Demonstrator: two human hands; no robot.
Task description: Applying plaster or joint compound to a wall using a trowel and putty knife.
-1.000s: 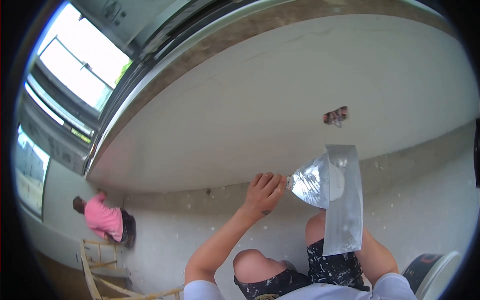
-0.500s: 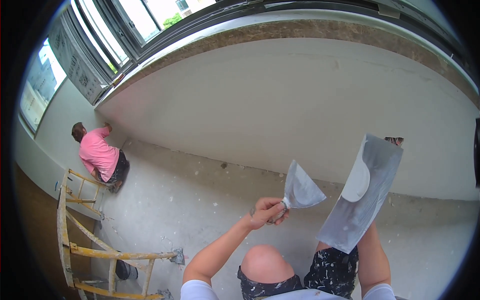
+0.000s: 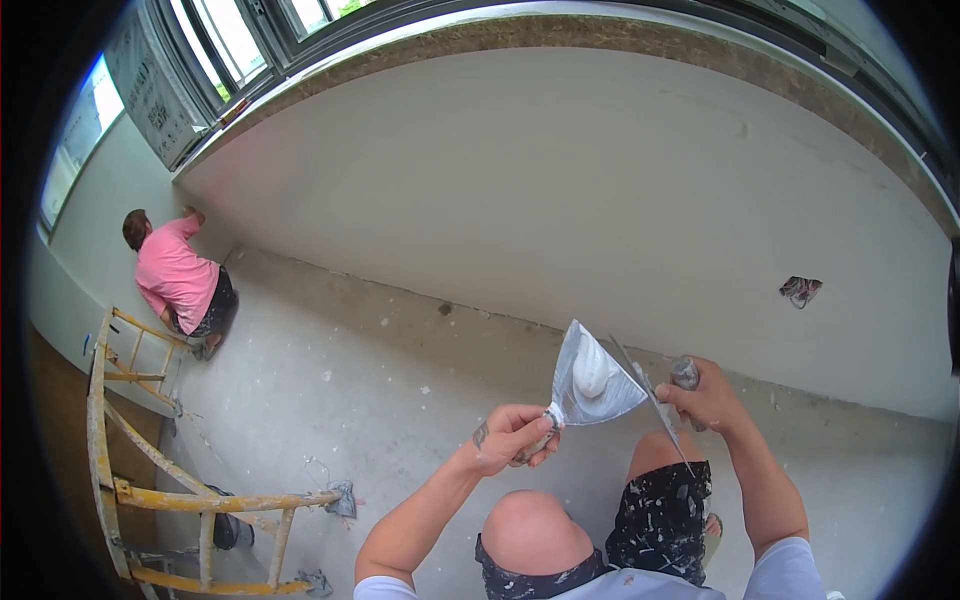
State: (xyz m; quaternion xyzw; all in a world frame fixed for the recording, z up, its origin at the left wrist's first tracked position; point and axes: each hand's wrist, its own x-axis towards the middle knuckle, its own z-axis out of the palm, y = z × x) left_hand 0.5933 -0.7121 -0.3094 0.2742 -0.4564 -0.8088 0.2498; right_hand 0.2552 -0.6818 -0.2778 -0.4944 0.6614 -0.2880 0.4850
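My left hand [image 3: 515,438] is wrapped round the handle of a triangular putty knife [image 3: 612,392], its blade pointing up and to the right. A lump of white putty [image 3: 592,372] lies on that blade. My right hand [image 3: 708,398] grips the grey handle of a finishing trowel [image 3: 650,392]. The trowel's long plate is turned edge-on, so it shows as a thin line close beside the right side of the putty knife. Both tools are held above the floor, in front of my bent knees.
A low plastered wall [image 3: 520,190] with an electrical box opening [image 3: 801,291] runs under a brown stone sill [image 3: 560,32]. At the left, a person in a pink shirt [image 3: 180,270] crouches by the wall. A yellow stepladder [image 3: 200,498] and a dark bucket [image 3: 234,530] stand on the concrete floor [image 3: 330,420].
The trowel has come down and turned from face-up to edge-on beside the putty knife. The white putty that lay on the trowel now shows as a lump on the putty knife.
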